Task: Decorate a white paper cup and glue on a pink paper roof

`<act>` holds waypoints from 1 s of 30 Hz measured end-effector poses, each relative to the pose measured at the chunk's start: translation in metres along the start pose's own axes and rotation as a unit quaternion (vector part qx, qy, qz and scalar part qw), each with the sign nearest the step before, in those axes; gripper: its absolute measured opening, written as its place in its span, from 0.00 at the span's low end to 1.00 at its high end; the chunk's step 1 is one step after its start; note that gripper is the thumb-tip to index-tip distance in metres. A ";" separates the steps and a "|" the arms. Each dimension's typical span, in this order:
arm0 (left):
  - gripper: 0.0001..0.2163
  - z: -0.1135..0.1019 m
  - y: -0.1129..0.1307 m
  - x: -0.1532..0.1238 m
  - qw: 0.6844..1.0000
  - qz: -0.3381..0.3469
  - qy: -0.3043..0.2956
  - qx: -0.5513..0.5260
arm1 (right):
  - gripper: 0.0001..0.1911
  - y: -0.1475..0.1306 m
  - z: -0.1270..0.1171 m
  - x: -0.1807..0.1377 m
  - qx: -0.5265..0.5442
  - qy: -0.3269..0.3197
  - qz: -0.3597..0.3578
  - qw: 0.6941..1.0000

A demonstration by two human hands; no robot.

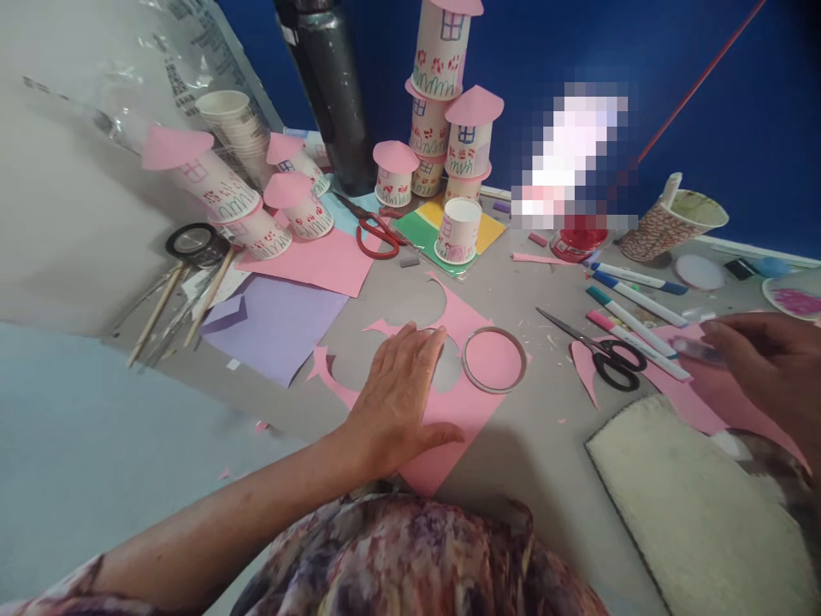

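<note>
My left hand [401, 398] lies flat on a sheet of pink paper [452, 432], fingers together and thumb out to the side. Round pieces have been cut from this sheet. Just right of the fingers, a ring [525, 359] rests on the paper. At the right edge, my right hand [763, 355] is partly cut off, thumb and finger closed near more pink paper [689, 389]. A small clear object shows by its fingertips; whether it is held is unclear. Black-handled scissors [619, 364] lie between the hands, beside several markers [632, 321].
Paper cups with pink cone roofs [221, 184] stand at back left and back centre, near a dark bottle [333, 94]. Red-handled scissors [378, 235], purple paper [275, 325] and a white cup [458, 231] lie nearer. A pale flat pad [699, 505] is at front right.
</note>
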State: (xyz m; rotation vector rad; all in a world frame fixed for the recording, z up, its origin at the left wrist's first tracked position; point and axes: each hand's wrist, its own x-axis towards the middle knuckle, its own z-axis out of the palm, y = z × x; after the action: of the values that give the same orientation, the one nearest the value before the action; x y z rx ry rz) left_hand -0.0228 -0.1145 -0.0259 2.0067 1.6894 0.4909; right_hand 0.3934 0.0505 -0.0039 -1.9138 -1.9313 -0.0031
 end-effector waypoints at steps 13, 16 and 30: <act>0.60 -0.004 0.004 0.003 0.999 -0.017 -0.022 -0.043 | 0.39 -0.137 -0.001 -0.040 0.037 -0.151 -0.450 0.879; 0.60 -0.003 0.003 0.001 0.999 -0.012 -0.013 -0.039 | 0.46 -0.169 0.017 -0.044 0.005 -0.182 -0.482 0.857; 0.48 -0.037 -0.002 0.012 0.996 -0.045 -0.050 0.066 | 0.39 -0.160 0.028 -0.028 0.079 -0.102 -0.452 0.883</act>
State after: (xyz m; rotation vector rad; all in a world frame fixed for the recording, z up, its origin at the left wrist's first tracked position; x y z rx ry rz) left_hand -0.0428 -0.0974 0.0032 1.9994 1.7823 0.2479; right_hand 0.2309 0.0231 0.0080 -0.7874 -2.6888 0.0824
